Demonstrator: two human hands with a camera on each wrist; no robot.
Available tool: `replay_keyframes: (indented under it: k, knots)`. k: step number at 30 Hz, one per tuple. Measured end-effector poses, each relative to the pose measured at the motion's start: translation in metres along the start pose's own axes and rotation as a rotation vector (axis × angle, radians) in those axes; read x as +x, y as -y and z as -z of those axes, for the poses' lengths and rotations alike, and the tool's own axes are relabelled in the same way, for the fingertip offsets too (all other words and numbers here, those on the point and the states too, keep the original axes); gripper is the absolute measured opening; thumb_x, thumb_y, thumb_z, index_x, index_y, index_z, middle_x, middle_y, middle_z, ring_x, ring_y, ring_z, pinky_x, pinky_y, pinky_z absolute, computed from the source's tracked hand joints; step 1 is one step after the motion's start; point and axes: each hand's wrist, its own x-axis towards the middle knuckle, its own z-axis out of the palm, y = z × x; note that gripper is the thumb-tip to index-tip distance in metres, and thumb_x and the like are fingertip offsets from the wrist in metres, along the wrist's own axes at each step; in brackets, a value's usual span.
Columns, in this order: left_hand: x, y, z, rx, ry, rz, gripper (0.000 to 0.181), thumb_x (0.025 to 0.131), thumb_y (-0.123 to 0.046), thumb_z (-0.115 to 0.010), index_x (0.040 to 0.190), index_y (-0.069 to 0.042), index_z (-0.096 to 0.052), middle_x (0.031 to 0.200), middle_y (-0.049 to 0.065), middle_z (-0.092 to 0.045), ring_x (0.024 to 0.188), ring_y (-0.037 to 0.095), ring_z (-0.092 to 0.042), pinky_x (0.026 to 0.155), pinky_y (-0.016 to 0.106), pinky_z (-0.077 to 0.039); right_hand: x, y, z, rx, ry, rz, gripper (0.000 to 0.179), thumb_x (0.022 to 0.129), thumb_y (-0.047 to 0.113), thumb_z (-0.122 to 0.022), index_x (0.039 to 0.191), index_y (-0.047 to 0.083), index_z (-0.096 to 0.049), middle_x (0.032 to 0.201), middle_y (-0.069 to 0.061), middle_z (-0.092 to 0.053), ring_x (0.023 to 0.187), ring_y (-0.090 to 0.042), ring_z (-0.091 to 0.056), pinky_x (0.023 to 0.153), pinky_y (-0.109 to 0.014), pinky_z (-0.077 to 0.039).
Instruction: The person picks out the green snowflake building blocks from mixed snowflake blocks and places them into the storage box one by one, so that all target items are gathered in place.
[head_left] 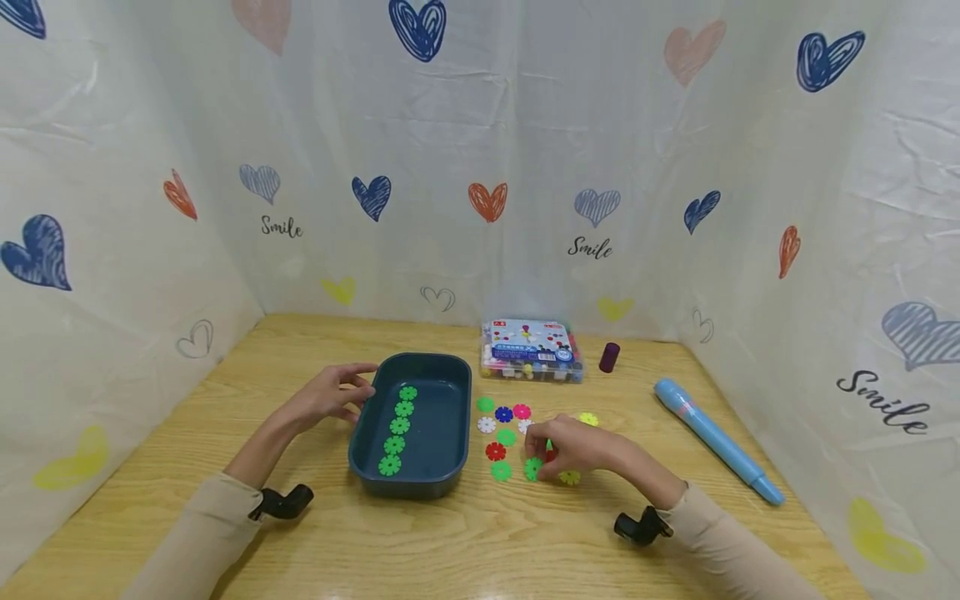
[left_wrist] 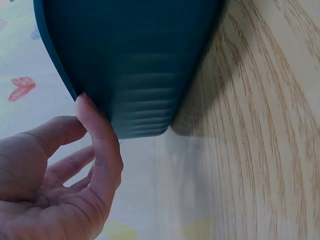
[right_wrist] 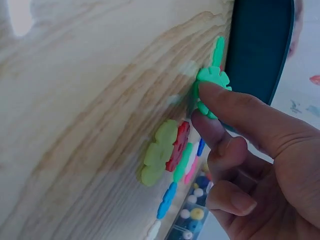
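Note:
A dark teal tray (head_left: 431, 483) stands left of the middle of the table, with a column of several green snowflake discs (head_left: 400, 425) inside it. My left hand (head_left: 330, 396) is at its left side; in the left wrist view, bent fingers (left_wrist: 102, 145) touch the rim from outside. Between thumb and forefinger, my right hand (head_left: 576, 446) pinches a green snowflake disc (right_wrist: 214, 77) just above the table. Around it lie loose discs: a red disc (head_left: 496, 451), a blue disc (head_left: 503, 413), a pink disc (head_left: 522, 412) and a yellow disc (head_left: 570, 477). My right hand covers some discs.
Behind the discs sits a clear plastic box (head_left: 531, 350) of small colored beads with a printed label. A purple cylinder (head_left: 610, 357) stands beside it. A long light-blue tube (head_left: 717, 440) lies at the right. Curtains with printed hearts surround the table (head_left: 480, 542).

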Motion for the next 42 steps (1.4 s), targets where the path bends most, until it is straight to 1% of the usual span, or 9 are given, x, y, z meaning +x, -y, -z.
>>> replay_keyframes:
  k: [6, 12, 18, 22, 25, 28, 32, 37, 42]
  knots:
    - [0.001, 0.003, -0.001, -0.006, -0.004, 0.009, 0.056, 0.100, -0.011, -0.055, 0.150, 0.002, -0.033, 0.117, 0.028, -0.056, 0.084, 0.018, -0.066, 0.070, 0.036, -0.061, -0.001, -0.003, 0.003, 0.039, -0.019, 0.052, 0.005, 0.093, 0.010, -0.067, 0.096, 0.014, -0.067, 0.083, 0.005, -0.068, 0.067, -0.005, -0.061, 0.063, -0.018, -0.051]
    - [0.001, 0.003, 0.000, -0.015, -0.010, 0.013, 0.056, 0.100, -0.011, -0.056, 0.150, 0.001, -0.034, 0.116, 0.026, -0.058, 0.082, 0.019, -0.065, 0.069, 0.035, -0.061, -0.001, -0.003, 0.010, 0.055, -0.043, 0.083, 0.008, 0.096, 0.011, -0.063, 0.097, 0.014, -0.070, 0.088, 0.002, -0.071, 0.069, -0.006, -0.060, 0.066, -0.020, -0.052]
    - [0.002, 0.003, 0.000, -0.021, 0.006, 0.003, 0.057, 0.100, -0.012, -0.056, 0.150, 0.003, -0.032, 0.117, 0.027, -0.058, 0.082, 0.020, -0.065, 0.068, 0.036, -0.061, 0.000, -0.006, 0.018, 0.080, -0.059, 0.061, 0.013, 0.098, 0.008, -0.058, 0.103, 0.010, -0.070, 0.094, -0.003, -0.070, 0.073, -0.011, -0.065, 0.068, -0.022, -0.055]
    - [0.001, 0.003, 0.000, -0.019, 0.004, 0.008, 0.058, 0.100, -0.013, -0.056, 0.150, 0.002, -0.032, 0.117, 0.028, -0.057, 0.083, 0.020, -0.065, 0.068, 0.035, -0.061, 0.003, -0.005, 0.025, 0.106, -0.061, 0.046, 0.016, 0.099, 0.006, -0.055, 0.107, 0.007, -0.068, 0.099, -0.008, -0.068, 0.075, -0.022, -0.070, 0.065, -0.026, -0.057]
    - [0.001, 0.002, -0.001, -0.015, 0.001, 0.011, 0.058, 0.100, -0.014, -0.056, 0.150, 0.002, -0.032, 0.117, 0.027, -0.056, 0.083, 0.020, -0.064, 0.067, 0.034, -0.060, 0.005, -0.002, 0.032, 0.069, -0.083, 0.051, 0.017, 0.099, 0.005, -0.055, 0.109, 0.005, -0.068, 0.103, -0.010, -0.068, 0.079, -0.024, -0.071, 0.068, -0.024, -0.057]
    - [0.001, 0.001, -0.002, -0.022, 0.011, 0.007, 0.058, 0.100, -0.015, -0.056, 0.151, 0.001, -0.032, 0.117, 0.027, -0.056, 0.083, 0.020, -0.064, 0.067, 0.034, -0.060, 0.008, 0.001, 0.037, 0.014, -0.113, 0.055, 0.019, 0.098, 0.005, -0.056, 0.112, 0.004, -0.069, 0.107, -0.010, -0.069, 0.086, -0.019, -0.071, 0.072, -0.020, -0.056]
    - [-0.001, 0.002, -0.002, -0.023, 0.021, 0.005, 0.059, 0.101, -0.016, -0.056, 0.151, 0.002, -0.031, 0.116, 0.026, -0.056, 0.084, 0.020, -0.064, 0.066, 0.034, -0.060, 0.019, 0.009, 0.042, -0.034, -0.144, 0.096, 0.022, 0.098, 0.002, -0.056, 0.113, 0.004, -0.070, 0.111, -0.009, -0.070, 0.096, -0.018, -0.069, 0.080, -0.021, -0.056]
    - [-0.003, 0.001, 0.000, -0.023, 0.020, 0.006, 0.060, 0.101, -0.017, -0.056, 0.151, 0.002, -0.030, 0.115, 0.025, -0.056, 0.084, 0.020, -0.064, 0.064, 0.034, -0.060, 0.033, 0.018, 0.048, -0.089, -0.161, 0.167, 0.024, 0.097, 0.001, -0.055, 0.112, 0.008, -0.072, 0.109, -0.007, -0.071, 0.096, -0.017, -0.069, 0.081, -0.020, -0.056]
    - [-0.001, -0.001, -0.001, -0.022, 0.028, 0.004, 0.060, 0.101, -0.019, -0.056, 0.152, -0.001, -0.030, 0.117, 0.025, -0.056, 0.085, 0.020, -0.063, 0.064, 0.035, -0.060, 0.045, 0.024, 0.054, -0.113, -0.179, 0.171, 0.023, 0.096, 0.001, -0.057, 0.111, 0.006, -0.073, 0.108, -0.007, -0.071, 0.097, -0.017, -0.069, 0.081, -0.019, -0.055]
